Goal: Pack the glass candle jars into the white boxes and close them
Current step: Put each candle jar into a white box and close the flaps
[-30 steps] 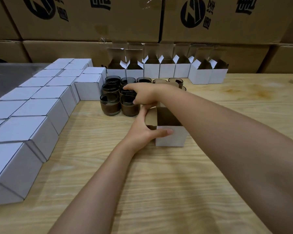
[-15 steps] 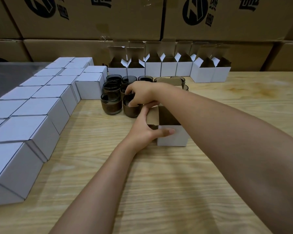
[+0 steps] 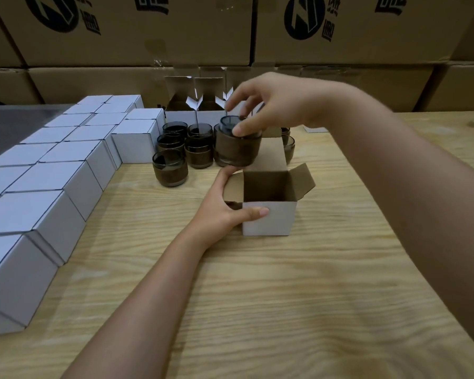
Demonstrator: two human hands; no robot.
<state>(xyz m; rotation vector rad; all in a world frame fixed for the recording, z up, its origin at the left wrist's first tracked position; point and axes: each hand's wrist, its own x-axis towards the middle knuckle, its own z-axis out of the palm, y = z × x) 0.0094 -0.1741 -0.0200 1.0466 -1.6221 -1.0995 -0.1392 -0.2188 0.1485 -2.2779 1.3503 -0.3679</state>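
Note:
My right hand (image 3: 260, 105) pinches the rim of a smoky glass candle jar (image 3: 237, 147) and holds it in the air, just behind and left of the open white box (image 3: 268, 220). My left hand (image 3: 225, 206) grips that box at its near left corner, thumb on the front face, fingers by the left flap. The box stands upright with its flaps spread and its brown inside showing. Several more dark candle jars (image 3: 170, 170) stand in a cluster on the table behind the box.
Rows of closed white boxes (image 3: 52, 184) fill the left side of the wooden table (image 3: 285, 310). Open white boxes (image 3: 192, 105) line the back edge. Large brown cartons (image 3: 137, 28) are stacked behind them like a wall.
My right hand took a jar from the cluster and lifted it up and to the right toward the open box. My left hand kept its hold on the box.

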